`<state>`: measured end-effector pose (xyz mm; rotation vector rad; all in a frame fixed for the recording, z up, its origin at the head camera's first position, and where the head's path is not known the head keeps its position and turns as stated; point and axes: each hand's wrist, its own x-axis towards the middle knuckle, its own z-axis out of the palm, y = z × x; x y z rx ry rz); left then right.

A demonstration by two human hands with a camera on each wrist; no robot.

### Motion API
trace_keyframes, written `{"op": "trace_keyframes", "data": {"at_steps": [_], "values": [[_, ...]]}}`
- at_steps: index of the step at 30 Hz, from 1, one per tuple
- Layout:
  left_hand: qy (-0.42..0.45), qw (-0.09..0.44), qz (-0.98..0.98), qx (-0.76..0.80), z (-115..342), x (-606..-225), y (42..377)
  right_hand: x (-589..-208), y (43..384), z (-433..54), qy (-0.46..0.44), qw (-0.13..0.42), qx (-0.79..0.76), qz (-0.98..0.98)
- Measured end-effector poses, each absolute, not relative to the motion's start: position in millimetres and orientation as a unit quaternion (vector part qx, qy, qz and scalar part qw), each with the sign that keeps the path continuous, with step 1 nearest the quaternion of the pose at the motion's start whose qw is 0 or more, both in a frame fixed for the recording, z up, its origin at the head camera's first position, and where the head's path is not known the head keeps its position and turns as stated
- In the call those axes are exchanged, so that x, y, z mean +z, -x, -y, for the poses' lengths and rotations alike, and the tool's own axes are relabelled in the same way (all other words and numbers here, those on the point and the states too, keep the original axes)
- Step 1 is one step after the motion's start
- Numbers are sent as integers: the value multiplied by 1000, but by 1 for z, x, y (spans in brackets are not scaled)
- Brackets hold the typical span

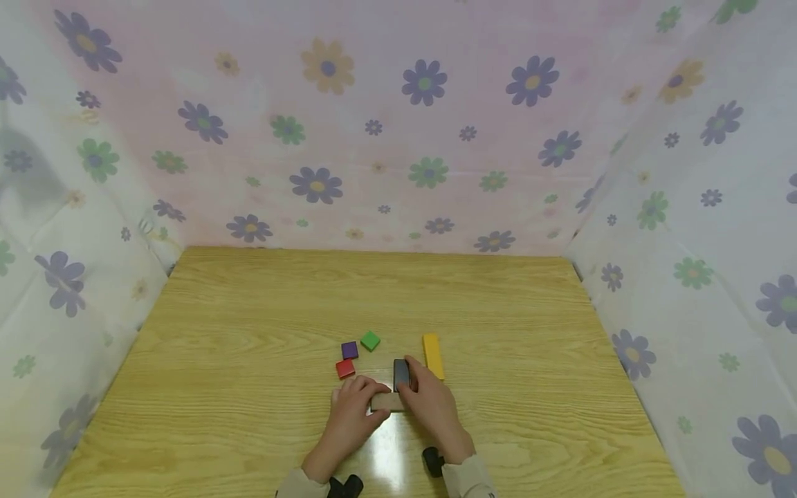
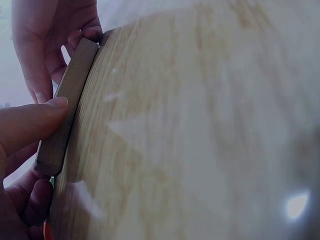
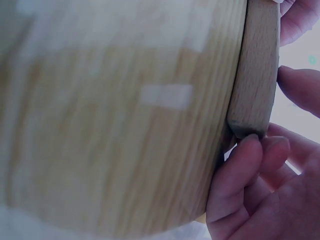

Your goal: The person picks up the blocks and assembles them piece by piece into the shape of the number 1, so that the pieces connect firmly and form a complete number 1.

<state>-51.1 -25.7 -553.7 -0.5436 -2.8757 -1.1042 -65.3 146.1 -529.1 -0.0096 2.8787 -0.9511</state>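
My left hand [image 1: 352, 411] pinches a plain wooden block [image 1: 389, 402] near its left end, the thumb on the near side and the fingers beyond. The block lies crosswise on the table and fills the middle of the left wrist view [image 2: 70, 107]. Just behind its right part stands a dark grey block [image 1: 401, 374], end toward it. My right hand [image 1: 434, 405] holds this grey block between thumb and fingers, and its fingers come close to the wooden block's right end in the right wrist view. Whether the two blocks touch is hidden.
Left of the grey block lie a red block [image 1: 345, 369], a purple block [image 1: 350, 351] and a green block [image 1: 370, 341]. A long yellow block [image 1: 433, 356] lies beside my right fingers. Flowered cloth [image 1: 386, 159] encloses the wood-grain table [image 1: 261, 304] on three sides.
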Motion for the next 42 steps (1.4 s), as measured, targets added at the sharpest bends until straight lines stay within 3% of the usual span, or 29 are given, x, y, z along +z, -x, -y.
{"op": "trace_keyframes", "data": {"at_steps": [42], "values": [[176, 23, 922, -343, 25, -558, 51, -528, 65, -154, 34, 67, -347, -935]]}}
